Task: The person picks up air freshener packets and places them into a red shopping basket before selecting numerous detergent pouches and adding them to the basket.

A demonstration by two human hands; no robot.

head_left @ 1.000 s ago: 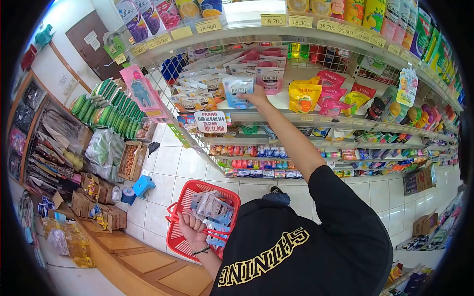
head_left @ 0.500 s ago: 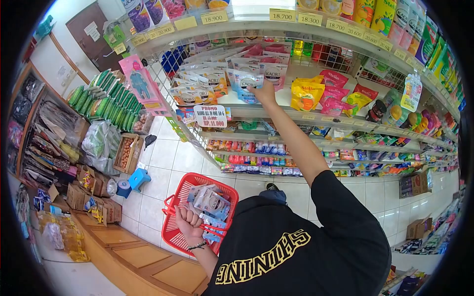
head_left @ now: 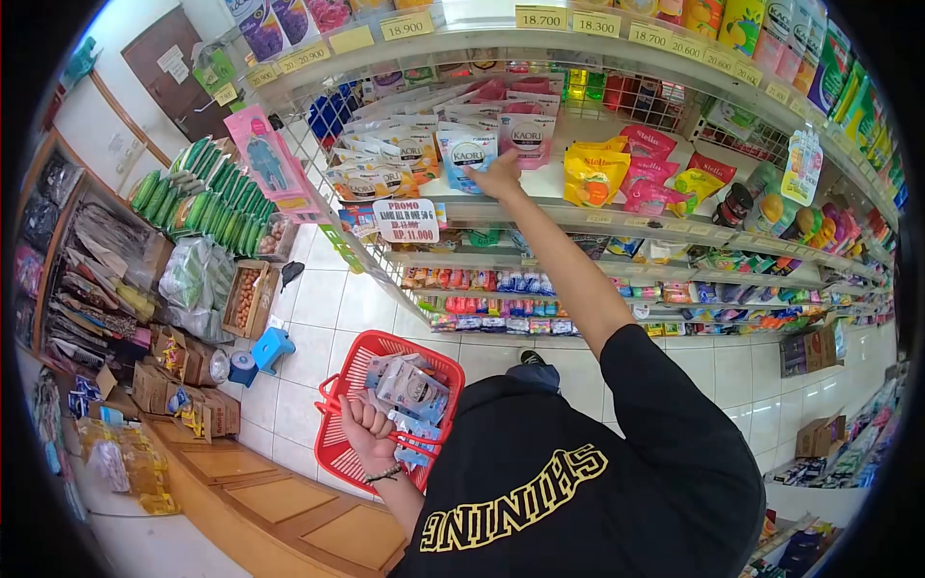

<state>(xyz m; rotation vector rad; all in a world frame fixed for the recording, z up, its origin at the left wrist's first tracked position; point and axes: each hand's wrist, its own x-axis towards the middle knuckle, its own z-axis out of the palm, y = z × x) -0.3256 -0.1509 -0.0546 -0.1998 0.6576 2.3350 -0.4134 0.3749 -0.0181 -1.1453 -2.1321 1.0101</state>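
Set back in its row, the blue-and-white plastic Kaori pouch [head_left: 467, 154] now stands on the white metal shelf [head_left: 554, 188], just above the right hand [head_left: 501, 178], whose loosened fingertips touch its lower edge. The left hand [head_left: 358, 424] clenches the handle of the red plastic basket [head_left: 337, 467] over white floor tiles [head_left: 337, 308].

A small grocery shop, probably a minimarket: stocked shelves [head_left: 626, 223] with yellow price tags [head_left: 541, 16] fill the upper frame, a promo sign [head_left: 406, 221] hangs centre-left, and a red shopping basket [head_left: 337, 453] sits lower centre.
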